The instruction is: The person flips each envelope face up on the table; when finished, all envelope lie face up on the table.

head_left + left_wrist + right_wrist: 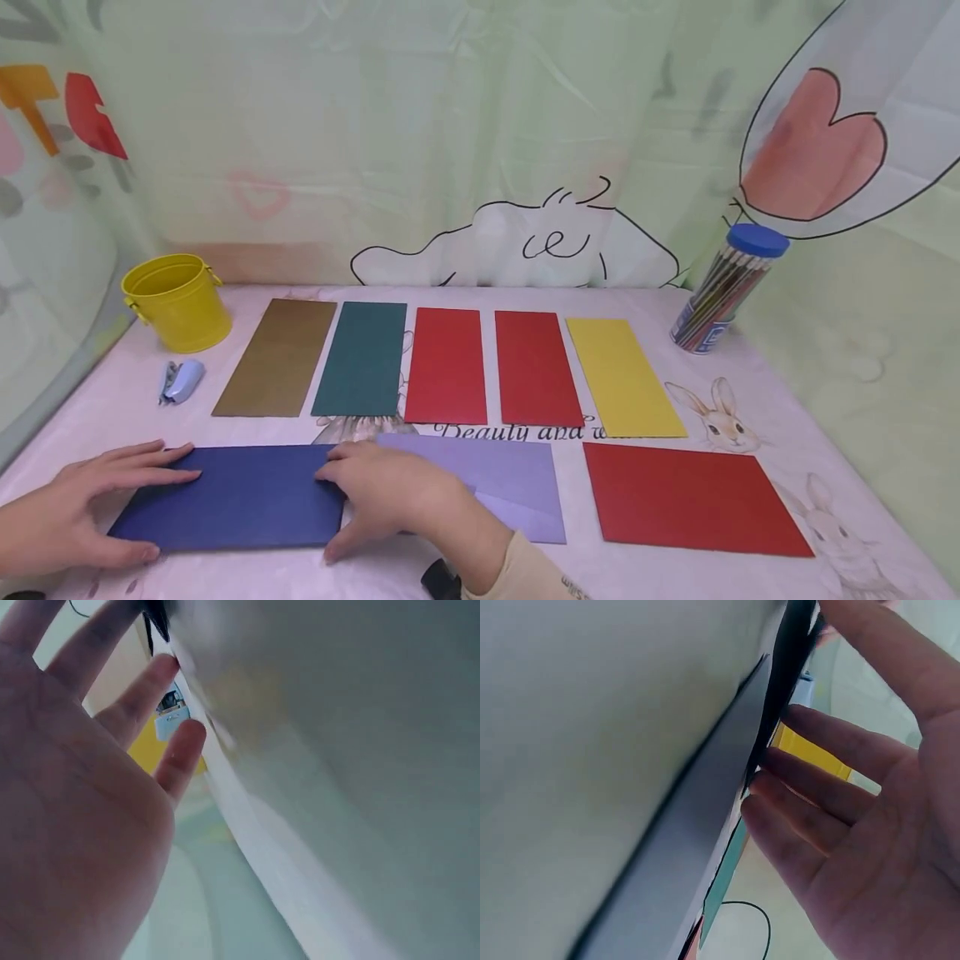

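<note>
A flat blue rectangular card (247, 500) lies lengthwise on the near left of the table, a hand at each end. My left hand (93, 512) has its fingers spread over the card's left end, its thumb by the near left corner. In the left wrist view the left hand's (82, 795) fingers look straight. At the right end, my right hand (408, 496) touches the card with its fingertips, the thumb at the near corner. The right hand's (862, 802) fingers look fairly straight in the right wrist view. A lavender card (517, 475) lies partly behind the right hand and forearm.
A red card (697, 500) lies at the near right. Behind stand in a row brown (277, 358), green (362, 358), two red (447, 367) and yellow (626, 375) cards. A yellow bucket (183, 308), a light-blue stapler (182, 382) and a pencil tub (723, 292) are farther back.
</note>
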`<state>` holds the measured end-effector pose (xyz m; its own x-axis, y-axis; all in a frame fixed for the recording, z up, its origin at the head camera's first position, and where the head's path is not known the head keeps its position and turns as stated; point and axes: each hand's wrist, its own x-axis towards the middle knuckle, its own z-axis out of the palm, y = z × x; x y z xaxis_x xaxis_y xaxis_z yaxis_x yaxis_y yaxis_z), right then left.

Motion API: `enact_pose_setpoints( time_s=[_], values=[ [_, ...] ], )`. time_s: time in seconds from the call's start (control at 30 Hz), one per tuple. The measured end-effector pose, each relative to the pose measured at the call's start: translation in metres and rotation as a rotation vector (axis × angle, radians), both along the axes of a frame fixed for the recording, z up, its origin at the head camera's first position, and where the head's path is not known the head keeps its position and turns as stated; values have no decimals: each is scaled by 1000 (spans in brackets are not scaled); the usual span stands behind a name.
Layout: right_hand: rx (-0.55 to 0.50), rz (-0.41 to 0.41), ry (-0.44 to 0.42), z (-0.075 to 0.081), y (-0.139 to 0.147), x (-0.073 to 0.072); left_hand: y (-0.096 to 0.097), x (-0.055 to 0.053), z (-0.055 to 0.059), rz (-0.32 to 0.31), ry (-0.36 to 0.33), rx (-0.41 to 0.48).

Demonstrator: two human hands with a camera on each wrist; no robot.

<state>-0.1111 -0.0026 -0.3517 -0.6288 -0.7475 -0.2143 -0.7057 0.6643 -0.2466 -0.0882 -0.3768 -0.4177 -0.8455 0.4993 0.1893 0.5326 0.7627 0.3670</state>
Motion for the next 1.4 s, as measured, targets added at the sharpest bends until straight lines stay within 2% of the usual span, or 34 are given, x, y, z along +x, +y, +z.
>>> enact_pose_setpoints(
  time_s=[0.07,0.17,0.3,0.37,0.4,0.47,0.57,0.63,0.73,0.83,0.87,0.97,1.03,1.1,1.17,1.27,1.33,1.4],
  values=[
    [-19,-4,-13,1,1,-1,-1,0,1,-10,-13,32],
    [-79,24,-40,4,3,-5,-2,0,3,-1,-70,110],
    [-225,65,-116,14,9,-12,-7,-2,6,13,-100,249],
    [-310,51,-162,19,11,-14,-9,-2,8,46,-106,298],
    [-349,38,-177,20,12,-15,-9,-3,9,75,-111,315],
    [-426,-15,-222,21,12,-16,-7,-5,12,209,-136,308],
    [-523,-135,-262,19,11,-17,1,-9,20,393,-229,266],
    [-577,-230,-282,17,10,-17,9,-11,26,469,-294,240],
    [-629,-344,-277,12,9,-19,19,-11,30,414,-351,331],
    [-641,-403,-271,9,9,-20,25,-10,31,320,-335,418],
    [-635,-412,-276,7,9,-21,26,-10,31,306,-332,428],
    [-587,-403,-298,5,9,-21,29,-10,32,316,-329,360],
    [-521,-381,-300,4,9,-21,31,-10,32,330,-347,315],
    [-421,-345,-262,3,8,-20,33,-10,32,337,-367,250],
    [-315,-305,-205,2,8,-19,33,-11,31,299,-370,206],
    [-175,-236,-106,1,8,-17,33,-11,28,239,-332,127],
    [-127,-202,-74,1,7,-17,33,-12,25,203,-287,96],
    [-102,-184,-58,1,7,-16,33,-12,23,199,-251,64]
  ],
)
